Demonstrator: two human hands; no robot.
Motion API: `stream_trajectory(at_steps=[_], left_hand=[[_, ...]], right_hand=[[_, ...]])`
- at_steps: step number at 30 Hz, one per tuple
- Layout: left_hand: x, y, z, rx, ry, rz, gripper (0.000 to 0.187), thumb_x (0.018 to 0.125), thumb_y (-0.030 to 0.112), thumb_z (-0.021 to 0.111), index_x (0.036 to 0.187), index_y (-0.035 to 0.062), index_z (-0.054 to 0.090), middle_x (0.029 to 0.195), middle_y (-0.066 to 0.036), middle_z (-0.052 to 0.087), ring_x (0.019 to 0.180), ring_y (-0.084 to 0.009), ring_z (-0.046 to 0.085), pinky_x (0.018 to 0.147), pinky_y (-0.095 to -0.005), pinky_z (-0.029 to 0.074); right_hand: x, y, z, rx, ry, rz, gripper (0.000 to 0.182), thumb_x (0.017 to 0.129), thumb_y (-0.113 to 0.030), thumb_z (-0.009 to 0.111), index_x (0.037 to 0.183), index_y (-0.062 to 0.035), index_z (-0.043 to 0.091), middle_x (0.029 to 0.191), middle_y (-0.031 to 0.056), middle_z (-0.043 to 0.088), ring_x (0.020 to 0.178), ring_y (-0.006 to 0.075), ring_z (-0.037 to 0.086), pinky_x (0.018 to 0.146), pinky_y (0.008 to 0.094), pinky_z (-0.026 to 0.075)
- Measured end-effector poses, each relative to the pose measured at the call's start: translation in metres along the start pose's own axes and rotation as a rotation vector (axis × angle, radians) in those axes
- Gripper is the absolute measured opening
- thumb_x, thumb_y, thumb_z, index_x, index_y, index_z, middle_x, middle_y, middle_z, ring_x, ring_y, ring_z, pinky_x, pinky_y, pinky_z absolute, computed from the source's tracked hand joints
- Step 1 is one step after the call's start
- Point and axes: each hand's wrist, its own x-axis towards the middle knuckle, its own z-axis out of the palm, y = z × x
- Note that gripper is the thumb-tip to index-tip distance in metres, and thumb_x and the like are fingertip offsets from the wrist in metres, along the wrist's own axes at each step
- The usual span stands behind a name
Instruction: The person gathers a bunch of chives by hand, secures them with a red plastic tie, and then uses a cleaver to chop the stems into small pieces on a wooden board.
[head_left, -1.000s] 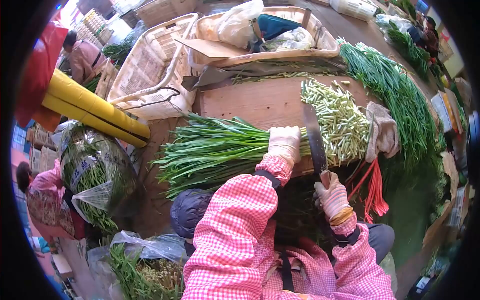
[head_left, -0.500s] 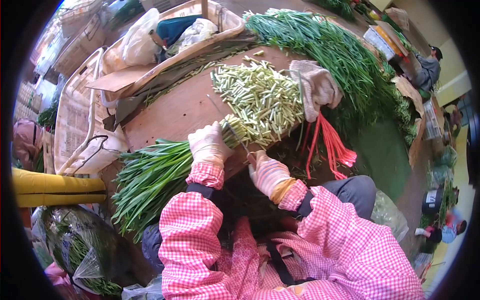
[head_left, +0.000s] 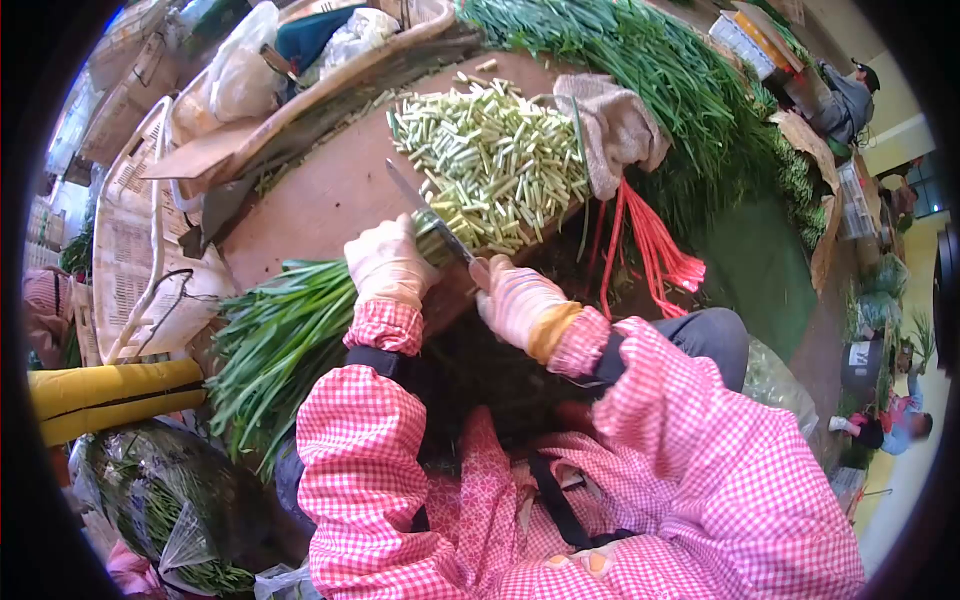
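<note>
My left hand (head_left: 390, 262), in a pale glove, is closed round a bunch of long green stalks (head_left: 285, 330) lying on the brown board (head_left: 290, 222). The cut ends of the bunch point right, toward a heap of short pale-green pieces (head_left: 495, 155). My right hand (head_left: 518, 300), in a striped glove, is wrapped round the handle of a knife (head_left: 430, 212). Its blade slants up and left, beside the bunch's cut end and the heap's left edge. A beige cloth (head_left: 612, 130) lies at the heap's right, with red strips (head_left: 655, 255) hanging below it.
Long green leafy stalks (head_left: 640, 85) are piled at the back right. Plastic crates (head_left: 125, 240) stand at the left, near a yellow padded bar (head_left: 120, 395). Bagged greens (head_left: 160, 490) sit at the lower left. Other people (head_left: 845, 100) are at the far right.
The knife blade shows more fully and now lies beside the bunch's cut end, higher and further left. The whole view has shifted, so both hands appear slightly further left.
</note>
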Motion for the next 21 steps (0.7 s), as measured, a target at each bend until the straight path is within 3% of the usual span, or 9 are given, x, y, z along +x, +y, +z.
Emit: stream_trajectory(at_steps=[1,3,7,10,13,14,18,21], left_hand=[[0.000,0.001,0.003,0.002,-0.022,-0.007,0.064,0.052,0.048,0.077,0.105,0.0162,0.060,0.098,-0.007,0.065,0.094,-0.0243,0.062,0.078,-0.0366,0.048],[0.004,-0.005,0.017,-0.027,0.142,0.046,0.059,0.053,0.047,0.076,0.099,0.0135,0.062,0.092,-0.009,0.066,0.089,-0.0271,0.063,0.076,-0.0374,0.049],[0.008,-0.004,0.002,-0.030,0.021,0.009,0.054,0.058,0.047,0.073,0.097,0.0128,0.061,0.093,-0.010,0.066,0.090,-0.0269,0.063,0.079,-0.0367,0.049],[0.002,0.001,0.003,-0.025,0.028,-0.008,0.053,0.060,0.047,0.072,0.099,0.0130,0.061,0.095,-0.011,0.066,0.093,-0.0271,0.062,0.080,-0.0359,0.048],[0.001,0.004,0.002,-0.005,0.006,-0.025,0.053,0.060,0.049,0.072,0.098,0.0126,0.060,0.093,-0.011,0.065,0.091,-0.0281,0.063,0.079,-0.0369,0.048],[0.001,0.003,0.004,-0.012,0.003,-0.017,0.054,0.059,0.049,0.072,0.097,0.0126,0.060,0.093,-0.011,0.065,0.090,-0.0282,0.063,0.078,-0.0373,0.048],[-0.004,0.004,0.009,0.012,0.060,-0.008,0.056,0.054,0.047,0.077,0.097,0.0144,0.060,0.092,-0.008,0.065,0.089,-0.0261,0.063,0.076,-0.0392,0.048],[-0.005,0.007,0.005,0.016,0.078,-0.015,0.060,0.051,0.047,0.079,0.097,0.0144,0.059,0.091,-0.006,0.065,0.088,-0.0257,0.063,0.074,-0.0394,0.047]], right_hand=[[-0.004,0.010,0.006,0.004,-0.006,-0.017,0.034,0.084,-0.028,0.053,0.102,0.0002,0.048,0.079,0.0258,0.062,0.081,0.0397,0.062,0.070,0.0469,0.049],[0.003,0.009,0.011,-0.007,0.028,0.021,0.035,0.084,-0.028,0.052,0.104,0.0003,0.048,0.082,0.0263,0.062,0.085,0.0399,0.061,0.073,0.0473,0.048],[0.042,-0.012,0.008,-0.019,-0.089,0.098,0.036,0.083,-0.026,0.052,0.107,0.0019,0.051,0.087,0.0265,0.062,0.089,0.0398,0.060,0.077,0.0460,0.049],[0.048,-0.001,0.017,0.003,-0.045,-0.055,0.038,0.084,-0.024,0.050,0.112,0.0017,0.051,0.088,0.0259,0.063,0.090,0.0380,0.061,0.078,0.0456,0.049],[0.021,0.014,0.014,0.036,-0.060,-0.034,0.036,0.088,-0.024,0.045,0.115,-0.0009,0.051,0.091,0.0252,0.063,0.091,0.0378,0.061,0.079,0.0441,0.048],[0.016,0.013,0.012,0.050,-0.094,0.043,0.035,0.088,-0.025,0.046,0.110,0.0012,0.053,0.092,0.0257,0.062,0.091,0.0384,0.060,0.079,0.0444,0.048],[0.054,-0.001,0.009,-0.002,-0.021,-0.072,0.036,0.089,-0.032,0.046,0.099,0.0020,0.056,0.089,0.0254,0.063,0.087,0.0385,0.061,0.076,0.0457,0.049],[0.073,0.016,0.000,-0.126,0.068,-0.122,0.038,0.088,-0.032,0.047,0.100,0.0022,0.056,0.086,0.0247,0.063,0.086,0.0374,0.062,0.076,0.0453,0.049]])
